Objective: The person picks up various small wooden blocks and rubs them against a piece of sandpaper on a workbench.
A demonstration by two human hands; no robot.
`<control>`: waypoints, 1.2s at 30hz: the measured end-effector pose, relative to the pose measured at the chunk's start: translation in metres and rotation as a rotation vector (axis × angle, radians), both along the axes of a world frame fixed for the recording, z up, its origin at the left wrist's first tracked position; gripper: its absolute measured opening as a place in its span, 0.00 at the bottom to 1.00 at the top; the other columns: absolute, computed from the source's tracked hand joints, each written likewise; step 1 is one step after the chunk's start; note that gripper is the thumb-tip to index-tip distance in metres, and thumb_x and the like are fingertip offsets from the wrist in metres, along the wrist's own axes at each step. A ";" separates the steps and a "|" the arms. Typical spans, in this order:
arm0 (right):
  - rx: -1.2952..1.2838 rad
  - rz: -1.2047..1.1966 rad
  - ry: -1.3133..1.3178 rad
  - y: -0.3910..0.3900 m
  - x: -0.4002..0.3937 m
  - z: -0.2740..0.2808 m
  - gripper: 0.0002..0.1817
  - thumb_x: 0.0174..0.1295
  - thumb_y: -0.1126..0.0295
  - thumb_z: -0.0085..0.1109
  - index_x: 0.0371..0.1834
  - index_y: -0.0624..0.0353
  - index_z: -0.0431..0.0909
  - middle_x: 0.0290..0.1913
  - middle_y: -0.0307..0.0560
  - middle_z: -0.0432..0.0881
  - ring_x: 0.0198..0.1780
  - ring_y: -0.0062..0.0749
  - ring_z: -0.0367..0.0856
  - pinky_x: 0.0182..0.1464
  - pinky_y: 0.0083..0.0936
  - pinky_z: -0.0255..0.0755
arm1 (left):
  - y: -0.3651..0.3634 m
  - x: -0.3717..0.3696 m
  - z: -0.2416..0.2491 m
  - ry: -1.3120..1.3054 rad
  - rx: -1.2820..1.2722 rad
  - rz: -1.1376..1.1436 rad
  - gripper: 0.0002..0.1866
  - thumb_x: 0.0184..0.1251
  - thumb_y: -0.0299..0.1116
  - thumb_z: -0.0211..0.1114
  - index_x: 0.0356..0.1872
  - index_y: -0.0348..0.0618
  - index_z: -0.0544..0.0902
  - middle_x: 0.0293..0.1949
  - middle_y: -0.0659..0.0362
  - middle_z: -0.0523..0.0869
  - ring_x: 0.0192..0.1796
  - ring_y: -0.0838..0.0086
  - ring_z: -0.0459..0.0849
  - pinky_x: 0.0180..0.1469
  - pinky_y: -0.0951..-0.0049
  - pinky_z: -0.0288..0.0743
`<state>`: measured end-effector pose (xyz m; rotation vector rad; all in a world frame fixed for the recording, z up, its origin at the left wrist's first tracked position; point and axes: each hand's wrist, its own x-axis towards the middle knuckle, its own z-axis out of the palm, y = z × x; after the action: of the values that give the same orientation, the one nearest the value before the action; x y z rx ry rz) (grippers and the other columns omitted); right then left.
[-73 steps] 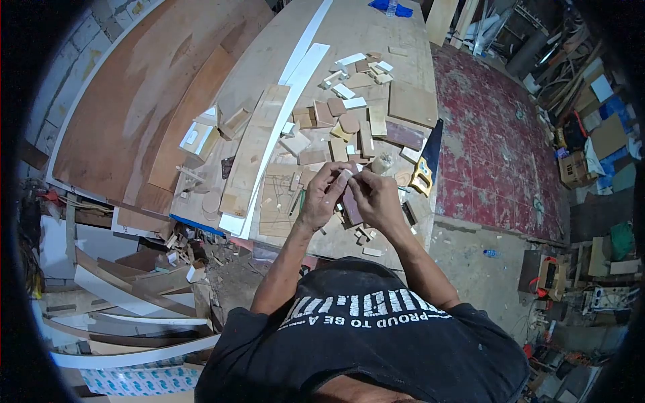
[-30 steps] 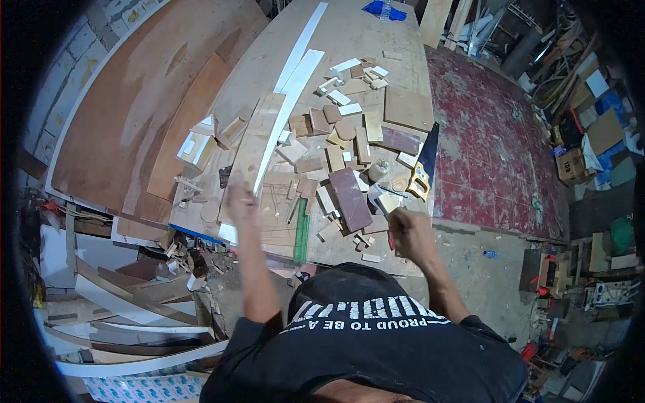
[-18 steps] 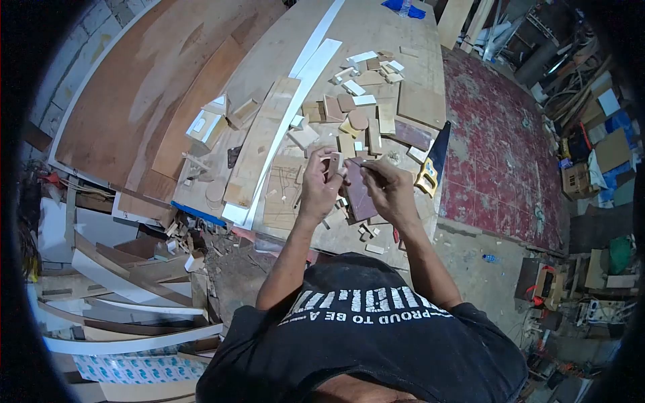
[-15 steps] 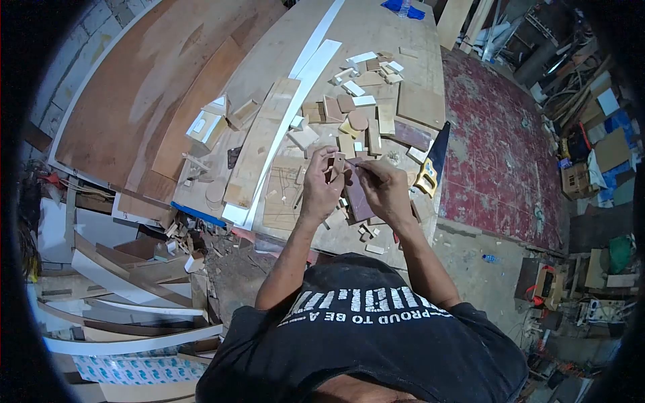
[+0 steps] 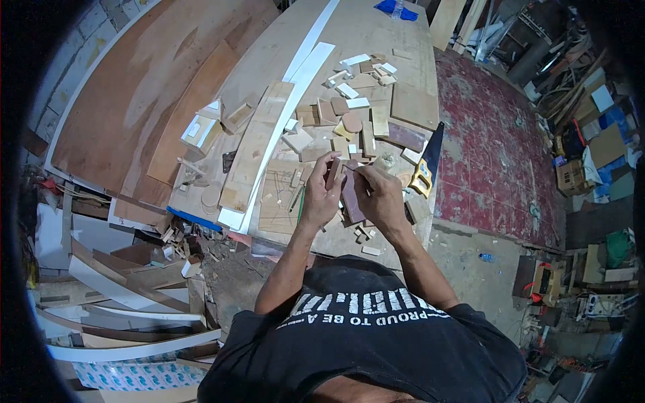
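My left hand (image 5: 321,195) is closed around a small wooden piece (image 5: 332,170), which stands up between thumb and fingers above the bench. Close on its right, my right hand (image 5: 381,196) pinches something thin and dark at its fingertips, too small to name. The fingertips of both hands nearly meet. Beneath them a purplish-brown board (image 5: 351,203) lies on the wooden bench (image 5: 376,33). A green pencil (image 5: 301,200) rests left of my left wrist, by a thin panel with drawn lines (image 5: 279,211).
A handsaw with a yellow handle (image 5: 421,178) lies at the bench's right edge. Small wood blocks (image 5: 340,106) are scattered beyond my hands. Long white strips (image 5: 306,77) run up the bench. A small box-like wooden assembly (image 5: 199,131) stands at left. Curved offcuts (image 5: 134,346) fill the lower left.
The small wooden piece has turned in my left hand and now shows a narrower side. My right hand stays beside it, slightly lower. The whole view has shifted a little.
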<state>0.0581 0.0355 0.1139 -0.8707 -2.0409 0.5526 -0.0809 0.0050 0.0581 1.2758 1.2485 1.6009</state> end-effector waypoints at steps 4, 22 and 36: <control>-0.033 -0.005 0.008 -0.002 -0.001 -0.004 0.06 0.55 0.80 0.61 0.36 0.64 0.80 0.27 0.54 0.80 0.26 0.43 0.81 0.29 0.32 0.72 | -0.003 0.002 0.001 -0.059 -0.076 -0.021 0.21 0.68 0.18 0.55 0.62 0.39 0.68 0.45 0.59 0.78 0.47 0.78 0.76 0.52 0.77 0.70; 0.004 -0.074 -0.037 -0.004 0.009 -0.015 0.04 0.58 0.79 0.60 0.35 0.65 0.81 0.25 0.54 0.81 0.22 0.34 0.79 0.28 0.28 0.71 | -0.001 0.014 -0.009 -0.139 -0.009 -0.044 0.20 0.71 0.23 0.57 0.62 0.38 0.71 0.48 0.58 0.81 0.47 0.77 0.80 0.48 0.77 0.75; -0.232 -0.051 -0.026 -0.003 0.010 -0.016 0.11 0.63 0.69 0.61 0.30 0.68 0.79 0.16 0.52 0.74 0.16 0.28 0.69 0.21 0.29 0.63 | -0.011 0.016 0.009 0.335 0.015 0.125 0.24 0.66 0.18 0.52 0.64 0.37 0.71 0.53 0.45 0.80 0.55 0.54 0.80 0.55 0.62 0.75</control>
<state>0.0682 0.0322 0.0980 -1.0684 -1.9979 0.7639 -0.0652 -0.0061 0.0671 1.5483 1.5478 1.5256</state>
